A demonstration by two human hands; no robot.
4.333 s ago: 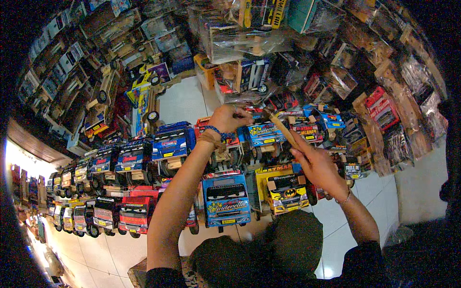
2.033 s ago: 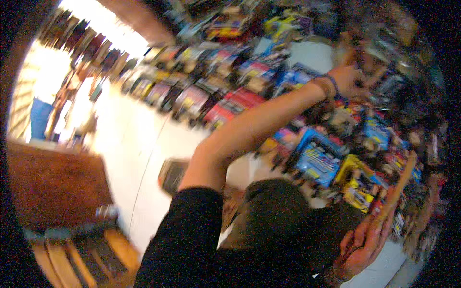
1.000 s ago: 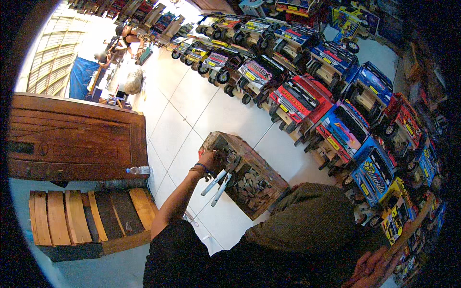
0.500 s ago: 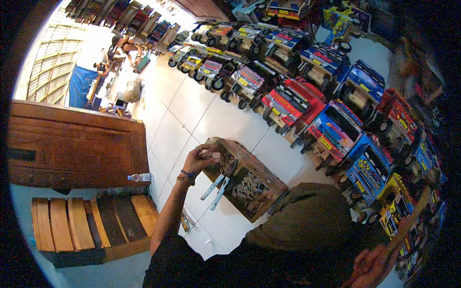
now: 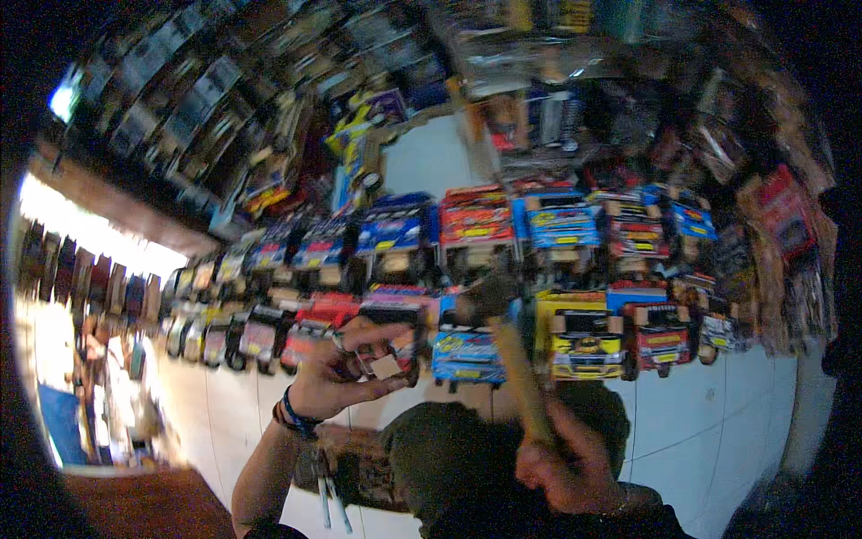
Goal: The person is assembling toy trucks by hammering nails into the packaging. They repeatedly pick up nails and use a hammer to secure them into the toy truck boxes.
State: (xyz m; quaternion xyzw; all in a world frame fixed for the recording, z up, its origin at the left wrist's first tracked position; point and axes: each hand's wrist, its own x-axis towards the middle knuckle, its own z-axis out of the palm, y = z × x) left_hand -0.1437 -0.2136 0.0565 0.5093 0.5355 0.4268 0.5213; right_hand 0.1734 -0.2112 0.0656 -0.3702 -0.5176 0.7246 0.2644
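The left hand (image 5: pixel 337 382) holds a small pale wooden block (image 5: pixel 387 366) at its fingertips, grip pinching it just below the red toy truck (image 5: pixel 316 316). At four o'clock from it, the right hand (image 5: pixel 561 467) is closed around a wooden-handled hammer (image 5: pixel 512 359), head up at twelve o'clock near the blue toy truck (image 5: pixel 465 350). Rows of painted toy trucks (image 5: pixel 557 225) stand on the tiled floor (image 5: pixel 718 404) beyond.
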